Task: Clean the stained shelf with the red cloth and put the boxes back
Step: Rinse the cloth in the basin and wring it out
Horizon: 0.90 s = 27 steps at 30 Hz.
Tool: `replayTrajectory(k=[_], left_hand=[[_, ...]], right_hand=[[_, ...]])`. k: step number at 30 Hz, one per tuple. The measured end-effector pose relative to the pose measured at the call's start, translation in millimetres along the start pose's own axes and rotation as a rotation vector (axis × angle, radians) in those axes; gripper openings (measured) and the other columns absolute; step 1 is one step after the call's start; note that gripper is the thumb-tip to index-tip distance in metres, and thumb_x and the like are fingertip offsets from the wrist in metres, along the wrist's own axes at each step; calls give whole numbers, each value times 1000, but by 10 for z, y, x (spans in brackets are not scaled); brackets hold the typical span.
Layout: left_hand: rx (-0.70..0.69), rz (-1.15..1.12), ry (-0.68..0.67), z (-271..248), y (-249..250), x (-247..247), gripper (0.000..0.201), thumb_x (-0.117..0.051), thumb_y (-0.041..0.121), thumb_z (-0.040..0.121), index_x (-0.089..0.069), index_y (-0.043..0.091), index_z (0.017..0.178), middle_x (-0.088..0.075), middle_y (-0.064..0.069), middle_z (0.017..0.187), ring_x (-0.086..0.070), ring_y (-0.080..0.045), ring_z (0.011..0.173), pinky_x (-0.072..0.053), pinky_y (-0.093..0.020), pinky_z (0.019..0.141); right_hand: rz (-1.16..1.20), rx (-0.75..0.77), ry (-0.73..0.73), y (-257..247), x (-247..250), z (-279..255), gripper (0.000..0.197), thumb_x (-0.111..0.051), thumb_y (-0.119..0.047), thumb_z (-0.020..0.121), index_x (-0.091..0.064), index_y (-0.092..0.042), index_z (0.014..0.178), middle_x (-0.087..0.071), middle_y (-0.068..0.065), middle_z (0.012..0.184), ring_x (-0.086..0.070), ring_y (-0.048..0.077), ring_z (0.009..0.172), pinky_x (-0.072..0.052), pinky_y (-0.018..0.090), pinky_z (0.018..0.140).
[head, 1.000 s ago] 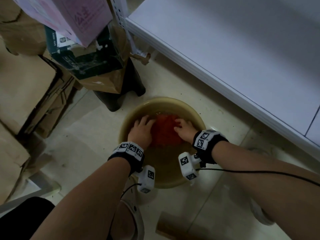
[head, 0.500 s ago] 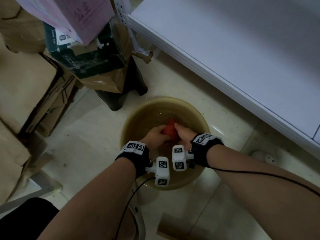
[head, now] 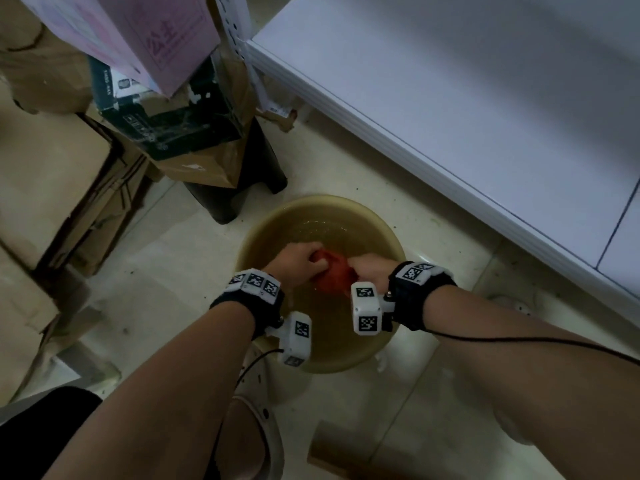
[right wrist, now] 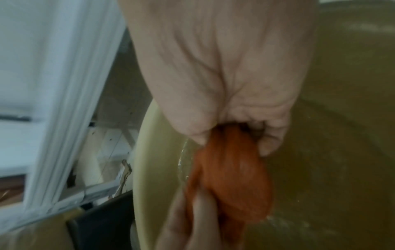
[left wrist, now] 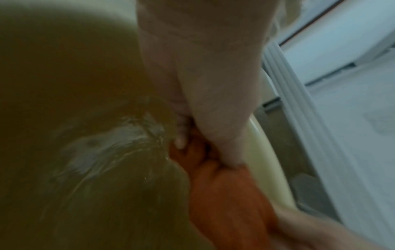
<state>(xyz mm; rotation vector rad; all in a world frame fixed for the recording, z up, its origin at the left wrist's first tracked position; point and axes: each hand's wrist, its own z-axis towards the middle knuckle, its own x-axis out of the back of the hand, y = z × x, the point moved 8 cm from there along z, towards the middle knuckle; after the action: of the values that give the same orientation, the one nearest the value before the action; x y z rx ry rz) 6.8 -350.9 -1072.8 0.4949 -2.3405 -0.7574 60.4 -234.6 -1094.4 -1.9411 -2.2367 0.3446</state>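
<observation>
The red cloth [head: 331,273] is bunched into a short, thick roll held just over the murky water in the round basin [head: 277,216], which stands on the floor beside the white shelf [head: 467,109]. Its long axis runs across the person's body, from one fist to the other. The left hand [head: 298,261] has its fingers curled tight round one end, and the right hand [head: 367,270] has its fingers curled tight round the other; in the right wrist view the cloth [right wrist: 230,172] bulges out of the fist with strands pulled taut, and in the left wrist view the cloth [left wrist: 230,194] stretches away toward the other hand. This looks like wringing, and since the roll lies straight between the two fists, each equally near it, the twist must turn about that line, with the hands rotating opposite ways. The shelf surface is bare and lies to the right, nearer the right arm. Cardboard boxes [head: 52,188] are stacked to the left, by a dark stool [head: 242,188].
</observation>
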Motion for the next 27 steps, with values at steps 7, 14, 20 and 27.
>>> replayTrajectory(k=[7, 14, 20, 27], left_hand=[[190, 670, 16, -30, -540, 112, 52, -46, 35, 96, -33, 22, 144, -32, -4, 148, -39, -28, 132, -40, -40, 107], [37, 913, -73, 125, -304, -349, 61, -52, 34, 92, -28, 25, 147, -37, 0, 148, -30, -24, 137, -26, -43, 111], [-7, 726, -143, 27, 126, -112, 32, -55, 26, 90, -62, 19, 119, -55, -7, 125, -50, -26, 119, -43, -36, 97], [42, -177, -351, -529, 671, 229, 19, -61, 5, 87, -67, 11, 105, -70, -6, 91, -65, -15, 81, -55, -27, 79]], right_hand=[[28, -31, 181, 20, 241, -51, 51, -42, -37, 99, -36, -7, 140, -45, 14, 140, -50, 33, 121, -47, 45, 97], [20, 34, 216, -24, 328, -111, 44, -43, -28, 100, -39, -10, 140, -43, 8, 143, -45, 27, 127, -44, 36, 94], [-36, 175, 185, -293, 310, -385, 38, -42, -18, 99, -49, 1, 131, -46, 21, 140, -43, 37, 131, -36, 45, 110], [64, 275, 105, -352, 129, -728, 29, -40, -37, 99, -65, -22, 94, -60, 11, 127, -55, 31, 118, -40, 46, 107]])
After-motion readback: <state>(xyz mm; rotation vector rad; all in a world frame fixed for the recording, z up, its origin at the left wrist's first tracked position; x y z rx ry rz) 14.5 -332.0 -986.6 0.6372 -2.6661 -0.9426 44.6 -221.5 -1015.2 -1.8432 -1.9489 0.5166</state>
